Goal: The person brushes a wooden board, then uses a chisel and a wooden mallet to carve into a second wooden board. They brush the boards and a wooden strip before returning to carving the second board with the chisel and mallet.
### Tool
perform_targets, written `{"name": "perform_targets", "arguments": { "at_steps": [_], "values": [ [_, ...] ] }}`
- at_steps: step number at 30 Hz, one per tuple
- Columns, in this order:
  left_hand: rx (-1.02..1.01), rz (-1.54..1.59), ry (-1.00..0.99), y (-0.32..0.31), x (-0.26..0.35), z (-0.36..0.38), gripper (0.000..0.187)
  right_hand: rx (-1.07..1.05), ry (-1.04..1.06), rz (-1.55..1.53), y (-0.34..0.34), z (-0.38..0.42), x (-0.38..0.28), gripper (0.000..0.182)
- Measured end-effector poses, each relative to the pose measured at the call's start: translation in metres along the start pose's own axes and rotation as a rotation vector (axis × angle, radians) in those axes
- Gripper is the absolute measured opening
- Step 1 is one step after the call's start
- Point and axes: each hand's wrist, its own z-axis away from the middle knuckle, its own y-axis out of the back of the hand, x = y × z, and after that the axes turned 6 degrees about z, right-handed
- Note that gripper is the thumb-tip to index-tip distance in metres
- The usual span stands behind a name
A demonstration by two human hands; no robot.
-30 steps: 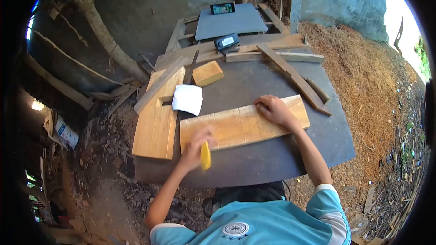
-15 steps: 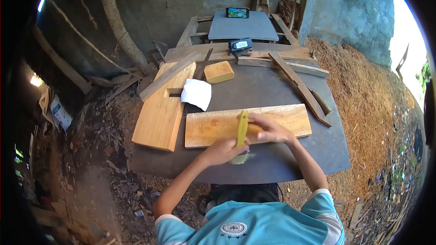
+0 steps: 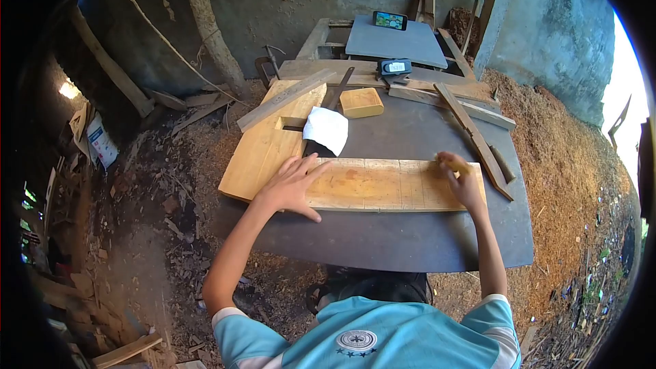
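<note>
Board (image 3: 386,184) part-hidden by left hand (image 3: 288,184)

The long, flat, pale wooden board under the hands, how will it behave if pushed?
The board is probably stiff, judging by its straight, thick edge. It seems unlikely to roll or tip, lying flat on the dark grey tabletop. It might slide, though the left hand spread over one end could resist.

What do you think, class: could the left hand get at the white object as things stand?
Probably yes: the left hand, spread over the plank's end, is close to the white object, with nothing tall visible between them.
</note>
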Motion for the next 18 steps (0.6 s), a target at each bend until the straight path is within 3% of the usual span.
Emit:
{"name": "perform_targets", "arguments": {
  "at_steps": [5,7,12,14,15,16,17,18],
  "values": [
    [0.011,-0.009,-0.101,0.001,0.002,-0.014,0.110,-0.055,0.272,0.260,-0.021,0.010,0.001,0.027],
    [-0.025,0.015,-0.075,0.014,0.006,-0.013,0.107,-0.093,0.196,0.171,-0.019,0.012,-0.003,0.030],
    [0.145,0.077,-0.028,0.057,0.003,0.009,0.102,-0.056,0.171,0.081,-0.012,-0.007,-0.027,0.032],
    [0.195,0.117,-0.108,0.055,-0.027,0.012,0.101,0.002,0.193,0.072,-0.026,-0.020,-0.024,0.032],
    [0.224,0.132,-0.147,0.051,-0.037,0.013,0.100,-0.040,0.263,-0.007,-0.033,-0.026,-0.042,0.030],
    [0.138,0.119,-0.011,0.047,-0.037,0.013,0.099,-0.265,0.300,-0.129,-0.038,-0.026,-0.056,0.033],
    [0.156,0.127,-0.012,0.042,-0.041,0.013,0.100,-0.486,0.341,-0.249,-0.042,-0.029,-0.068,0.037],
    [0.175,0.131,-0.013,0.037,-0.046,0.012,0.101,-0.484,0.363,-0.273,-0.047,-0.037,-0.077,0.034]
  ]
}}
